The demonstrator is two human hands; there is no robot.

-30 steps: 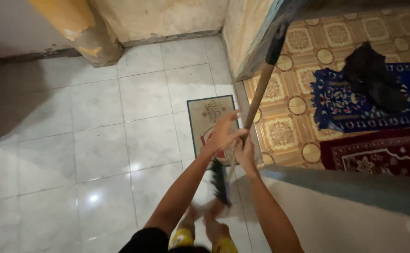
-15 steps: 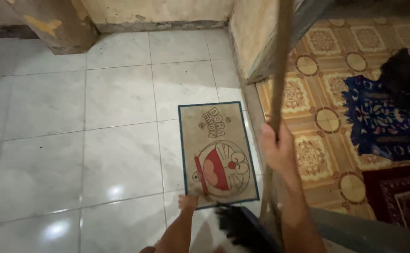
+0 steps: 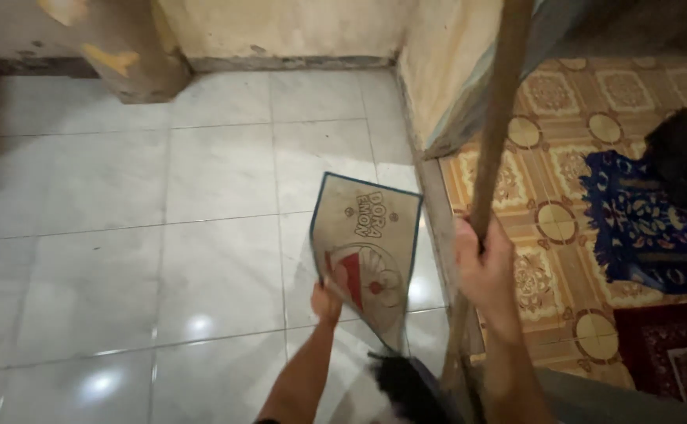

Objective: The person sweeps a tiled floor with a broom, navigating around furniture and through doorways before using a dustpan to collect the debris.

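The left hand [image 3: 327,300], fingers clamped on the beige blue-edged cartoon doormat [image 3: 367,247], has now peeled it off the white tiled floor [image 3: 123,235]; the right hand [image 3: 481,267] grips the upright wooden broom handle [image 3: 500,118].

The left hand [image 3: 328,297] reaches forward and down on a bare, nearly straight arm, fingers pinched closed, thumb on top. The right hand [image 3: 482,267] is raised higher and further right, fingers wrapped in a closed fist, knuckles facing the camera, forearm running down to the lower edge.
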